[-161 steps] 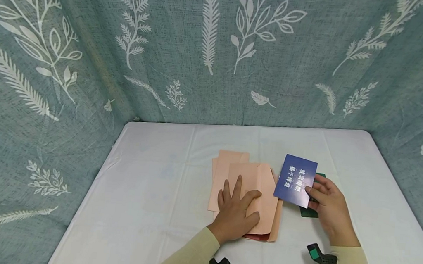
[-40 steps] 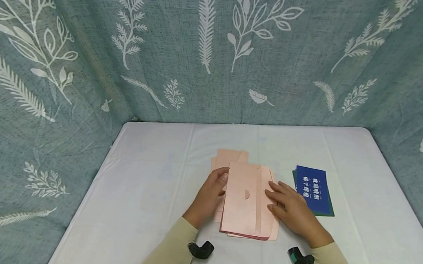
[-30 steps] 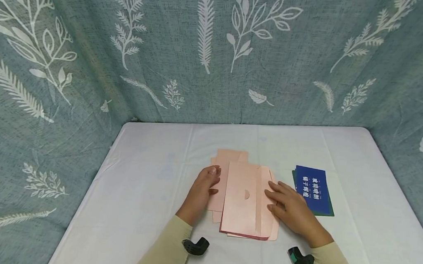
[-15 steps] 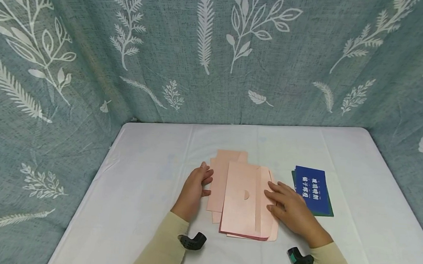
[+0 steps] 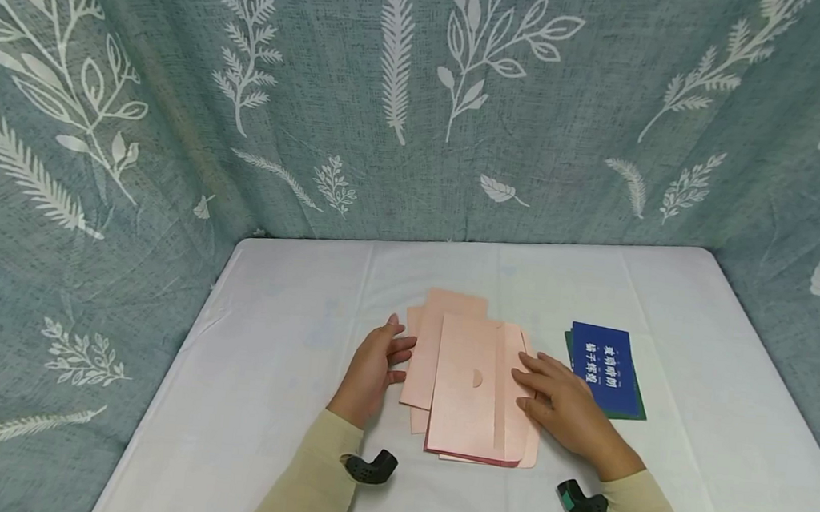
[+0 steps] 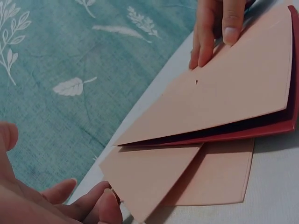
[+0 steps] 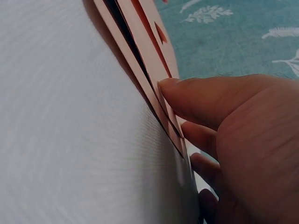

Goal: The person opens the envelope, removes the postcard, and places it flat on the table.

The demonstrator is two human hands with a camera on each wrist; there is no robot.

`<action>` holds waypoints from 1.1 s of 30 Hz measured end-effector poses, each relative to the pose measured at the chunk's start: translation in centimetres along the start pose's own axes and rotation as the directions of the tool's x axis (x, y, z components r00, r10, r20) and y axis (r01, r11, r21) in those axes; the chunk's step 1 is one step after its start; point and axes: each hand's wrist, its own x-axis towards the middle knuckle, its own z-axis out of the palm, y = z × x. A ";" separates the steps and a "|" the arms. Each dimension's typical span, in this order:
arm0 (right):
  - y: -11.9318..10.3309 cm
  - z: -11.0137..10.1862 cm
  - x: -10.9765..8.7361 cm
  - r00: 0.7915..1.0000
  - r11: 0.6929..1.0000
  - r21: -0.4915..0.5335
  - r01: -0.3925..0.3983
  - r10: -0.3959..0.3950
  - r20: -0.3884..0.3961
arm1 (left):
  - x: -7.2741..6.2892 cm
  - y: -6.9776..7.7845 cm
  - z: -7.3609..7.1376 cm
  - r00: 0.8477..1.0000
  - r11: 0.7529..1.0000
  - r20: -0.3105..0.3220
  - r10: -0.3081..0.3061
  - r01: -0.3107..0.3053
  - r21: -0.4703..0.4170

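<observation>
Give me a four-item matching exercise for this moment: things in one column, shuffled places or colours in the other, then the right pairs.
1. blue card
2. left hand
3. right hand
4. curtain

A. at the right edge of the pink envelopes
B. teal with white leaf prints
C. on top of the green card
D. at the left edge of the pink envelopes

Pairs: 1-C; 2-D; 3-A; 4-B

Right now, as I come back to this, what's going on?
A person is handling overlapping pink envelopes on a white table. The right hand touches the right side of the front envelope, which shows red along its lower edge. The left hand is at the left edge of the envelopes behind it. To the right, a blue card lies on a green one; neither hand holds it.
</observation>
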 end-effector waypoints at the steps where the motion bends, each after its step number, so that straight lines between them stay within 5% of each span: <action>1: 0.0 0.0 0.0 1.000 1.000 0.000 0.001 -0.001 -0.001 | 0.0 0.0 0.0 1.000 1.000 0.002 0.000 0.000 -0.002; 33: 0.3 0.1 -0.1 1.000 1.000 0.012 0.006 -0.006 -0.004 | 0.9 -1.3 0.1 0.993 0.996 0.105 -0.048 0.041 0.077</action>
